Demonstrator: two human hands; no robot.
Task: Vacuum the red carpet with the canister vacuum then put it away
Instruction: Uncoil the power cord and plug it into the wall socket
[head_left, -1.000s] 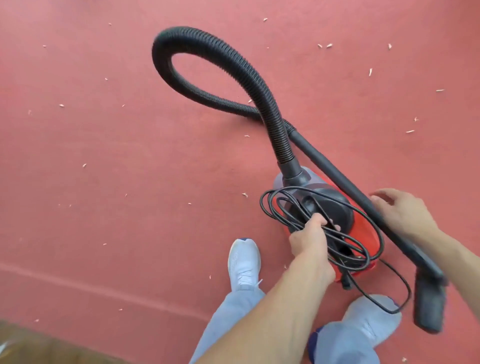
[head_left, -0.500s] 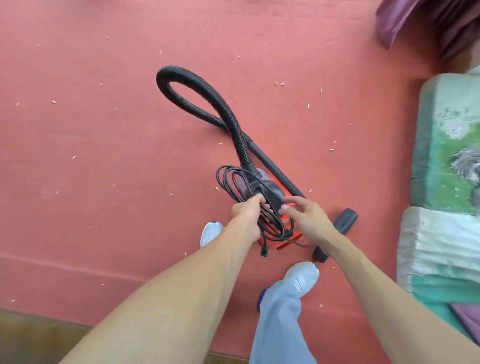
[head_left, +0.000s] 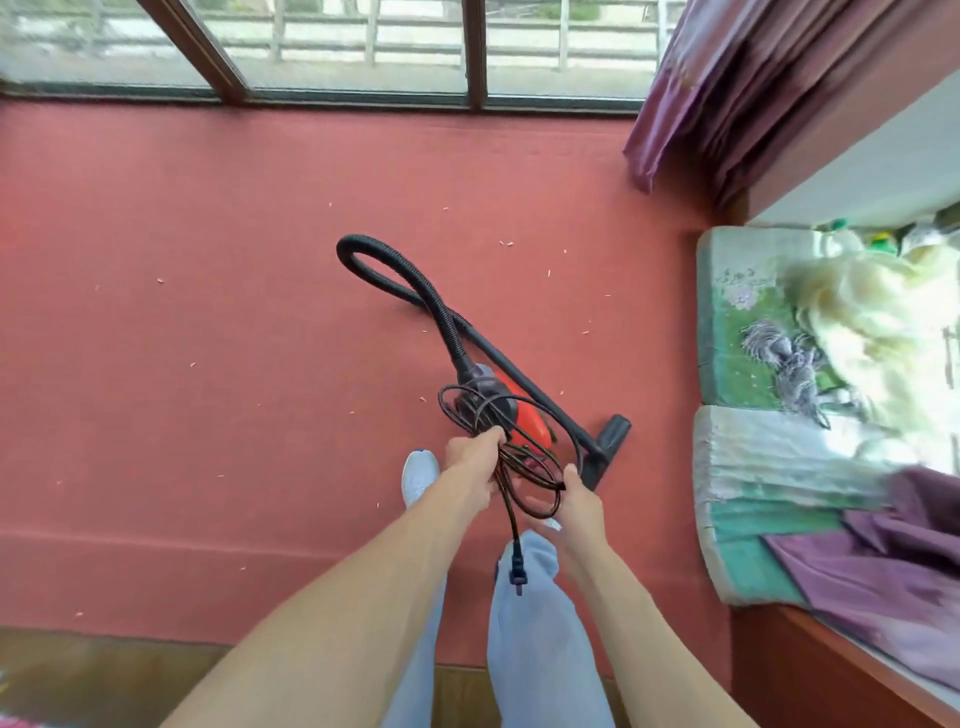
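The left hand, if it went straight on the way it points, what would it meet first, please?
The left hand grips the coiled power cord; just beyond, in that line, lies the vacuum's red canister, probably the first thing met, though depth is unclear and the hand may pass above it.

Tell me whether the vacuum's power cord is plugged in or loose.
Loose: the plug dangles below the coiled cord gripped by left hand and right hand.

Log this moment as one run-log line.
left hand: grips power cord coil | right hand: holds same coil | plug: hangs free | canister vacuum: on red carpet | scraps: scattered around
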